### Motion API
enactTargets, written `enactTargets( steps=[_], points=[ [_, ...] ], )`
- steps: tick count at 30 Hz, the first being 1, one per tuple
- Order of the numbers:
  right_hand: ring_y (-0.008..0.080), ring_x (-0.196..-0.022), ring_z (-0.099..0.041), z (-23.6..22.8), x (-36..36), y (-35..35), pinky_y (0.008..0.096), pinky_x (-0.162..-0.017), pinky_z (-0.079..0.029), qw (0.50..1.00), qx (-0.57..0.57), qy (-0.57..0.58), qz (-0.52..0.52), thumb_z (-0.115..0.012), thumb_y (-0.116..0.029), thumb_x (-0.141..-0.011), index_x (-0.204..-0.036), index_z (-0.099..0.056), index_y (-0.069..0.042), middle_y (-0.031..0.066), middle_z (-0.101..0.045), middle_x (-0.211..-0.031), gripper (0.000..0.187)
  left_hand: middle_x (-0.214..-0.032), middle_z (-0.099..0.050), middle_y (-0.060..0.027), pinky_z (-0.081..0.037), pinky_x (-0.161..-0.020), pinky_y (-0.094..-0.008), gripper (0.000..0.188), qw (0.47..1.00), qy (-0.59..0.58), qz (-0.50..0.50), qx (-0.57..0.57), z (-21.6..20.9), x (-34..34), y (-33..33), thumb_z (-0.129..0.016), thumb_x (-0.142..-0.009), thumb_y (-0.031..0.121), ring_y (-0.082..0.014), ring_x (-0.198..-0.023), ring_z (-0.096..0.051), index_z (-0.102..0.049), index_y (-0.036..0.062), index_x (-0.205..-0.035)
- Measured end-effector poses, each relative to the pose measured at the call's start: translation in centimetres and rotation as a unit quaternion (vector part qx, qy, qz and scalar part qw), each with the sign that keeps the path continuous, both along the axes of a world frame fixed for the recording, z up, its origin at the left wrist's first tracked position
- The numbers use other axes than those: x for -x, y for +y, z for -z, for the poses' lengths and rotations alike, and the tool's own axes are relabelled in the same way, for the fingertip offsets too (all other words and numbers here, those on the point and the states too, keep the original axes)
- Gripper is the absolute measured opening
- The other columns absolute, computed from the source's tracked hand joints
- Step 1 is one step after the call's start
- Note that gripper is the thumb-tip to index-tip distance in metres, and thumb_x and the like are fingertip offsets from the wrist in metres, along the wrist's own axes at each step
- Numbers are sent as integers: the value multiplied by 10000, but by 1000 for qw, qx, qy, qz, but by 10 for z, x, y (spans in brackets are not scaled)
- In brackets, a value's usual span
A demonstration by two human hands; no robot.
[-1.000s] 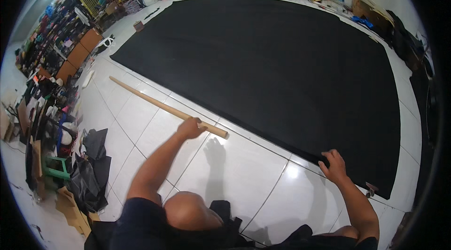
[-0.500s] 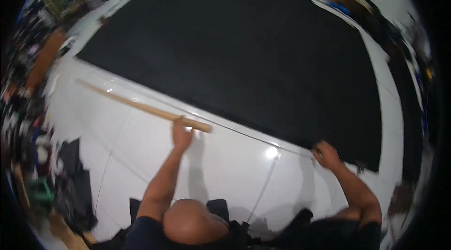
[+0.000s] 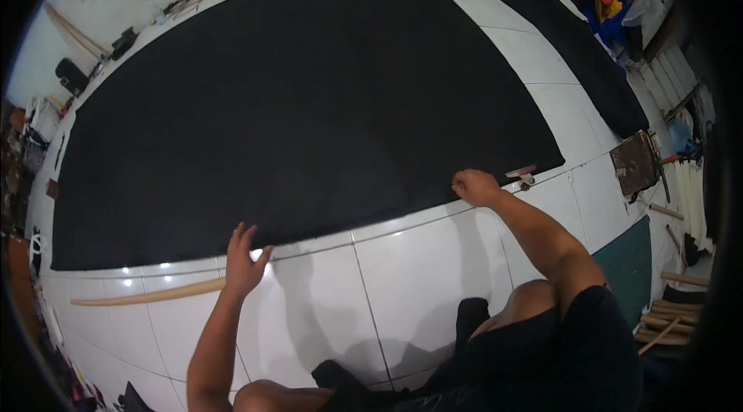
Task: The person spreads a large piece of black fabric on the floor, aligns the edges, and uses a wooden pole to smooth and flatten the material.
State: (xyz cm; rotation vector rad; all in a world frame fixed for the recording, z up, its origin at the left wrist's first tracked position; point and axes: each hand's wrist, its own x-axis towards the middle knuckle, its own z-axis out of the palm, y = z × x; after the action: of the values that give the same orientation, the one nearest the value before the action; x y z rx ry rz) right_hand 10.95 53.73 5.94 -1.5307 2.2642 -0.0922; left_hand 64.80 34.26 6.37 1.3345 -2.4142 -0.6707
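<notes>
A large black sheet of cloth (image 3: pixel 294 110) lies spread flat over the white tiled floor. My left hand (image 3: pixel 246 261) is open at its near edge, fingers apart and nothing in them. Beside that wrist a long, slightly curved wooden stick (image 3: pixel 151 294) rests on the tiles, its right end hidden behind my arm. My right hand (image 3: pixel 476 188) is closed at the near edge of the cloth, farther right. Its fingers are curled together, and what they hold, if anything, is hidden. Close to it, by the cloth's corner, lies a small pale and reddish object (image 3: pixel 522 175) of unclear kind.
A narrow black strip of cloth (image 3: pixel 569 48) lies to the right. Beyond it are a brown worn board (image 3: pixel 636 165), a dark green sheet (image 3: pixel 625 271) and several wooden rolls (image 3: pixel 672 323). Along the far wall stand a water bottle (image 3: pixel 155 11) and clutter.
My left hand has let go of the wooden stick, which now lies on the floor, and has opened by the cloth's edge. My right hand stays at that edge. The view has turned right.
</notes>
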Motion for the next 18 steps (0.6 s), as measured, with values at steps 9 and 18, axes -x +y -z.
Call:
enactTargets(
  steps=[9, 18],
  points=[
    [336, -1026, -652, 31, 26, -10, 462, -885, -529, 994, 108, -21, 3, -621, -252, -924, -1038, -697, -80, 146, -670, -1051, 219, -1542, -354, -269, -335, -1154, -492, 704, 962, -165, 218, -17, -19, 221, -6, -642, -921, 503, -423, -1431, -349, -499, 35, -1427],
    [272, -1230, -511, 56, 43, -18, 443, -1057, -383, 976, 216, 4, -23, -636, -296, -946, -1185, -662, -73, 110, -572, -1241, 328, -1587, -184, -344, -141, -1205, -564, 855, 984, -179, 26, -5, 67, 316, 74, -486, -975, 562, -483, -1485, -188, -274, -49, -1533]
  ],
)
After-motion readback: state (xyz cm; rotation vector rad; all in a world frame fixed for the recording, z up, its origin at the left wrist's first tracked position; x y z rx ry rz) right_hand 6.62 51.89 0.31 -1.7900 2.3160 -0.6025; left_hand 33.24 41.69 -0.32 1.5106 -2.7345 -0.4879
